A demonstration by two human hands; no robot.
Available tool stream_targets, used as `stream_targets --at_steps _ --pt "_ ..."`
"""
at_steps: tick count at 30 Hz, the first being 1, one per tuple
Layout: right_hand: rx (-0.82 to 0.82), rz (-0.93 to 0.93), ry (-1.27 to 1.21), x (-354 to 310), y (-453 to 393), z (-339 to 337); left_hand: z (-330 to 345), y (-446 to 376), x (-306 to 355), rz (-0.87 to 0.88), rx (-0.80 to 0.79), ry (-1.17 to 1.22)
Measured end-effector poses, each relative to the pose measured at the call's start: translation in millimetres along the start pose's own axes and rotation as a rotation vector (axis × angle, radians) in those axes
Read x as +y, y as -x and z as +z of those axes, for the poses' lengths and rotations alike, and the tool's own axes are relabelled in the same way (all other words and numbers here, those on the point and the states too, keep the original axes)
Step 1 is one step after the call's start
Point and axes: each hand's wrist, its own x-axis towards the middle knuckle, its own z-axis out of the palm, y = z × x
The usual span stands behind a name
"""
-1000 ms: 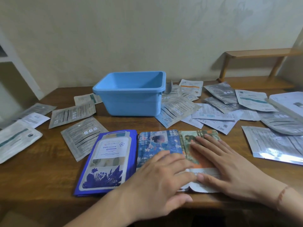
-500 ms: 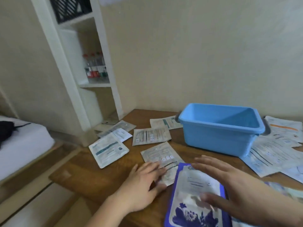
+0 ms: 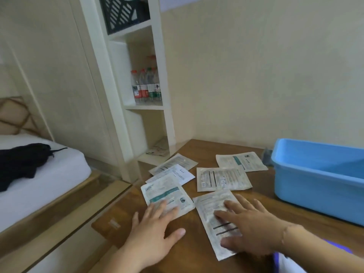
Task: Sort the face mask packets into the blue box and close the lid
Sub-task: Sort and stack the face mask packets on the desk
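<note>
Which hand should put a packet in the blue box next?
Probably the right hand: it lies flat on the grey packet, nearer the blue box. The left hand is farther off.

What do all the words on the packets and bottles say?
No text is clear enough to read.
Packet under the left hand: print blurred.
Packet under the right hand: blurred lines and two dark bars.
Bottles on the shelf: labels too small.
</note>
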Motion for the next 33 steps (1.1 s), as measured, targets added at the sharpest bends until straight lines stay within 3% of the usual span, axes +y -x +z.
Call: stream_targets --at_steps 4,8,11,14,19,22,27,31,33 --pt "0.033 0.027 0.023 -5.2 -19.6 -9.1 4.9 20.7 -10.1 0.055 -0.135 -0.077" --pt "0.176 0.009 0.047 -22.1 -42.4 -19.4 12.7 38.4 -21.3 0.078 -0.261 -0.106" --pt "0.247 0.159 0.015 -22.7 -77.1 -24.3 14.3 44.7 -18.1 0.065 -0.206 -0.032" --pt "0.216 0.340 -0.071 -3.0 -102.4 -14.7 16.8 39.6 -13.8 0.066 -0.136 -0.021" --pt "0.201 0.242 -0.121 16.2 -97.2 0.2 16.0 27.0 -1.3 0.096 -0.211 -0.049" --pt "0.243 0.136 -0.166 29.0 -58.0 -6.2 11.7 14.6 9.7 0.150 -0.217 -0.091" --pt "0.436 -0.091 -0.058 59.3 70.5 1.9 4.6 -2.6 33.4 0.172 -0.037 -0.023" --pt "0.730 0.159 -0.104 120.9 166.1 37.9 -3.1 -9.1 81.4 0.328 -0.005 -0.005" --pt "0.756 0.303 -0.268 170.0 204.3 72.6 -0.9 -10.7 98.9 0.360 -0.046 -0.012"
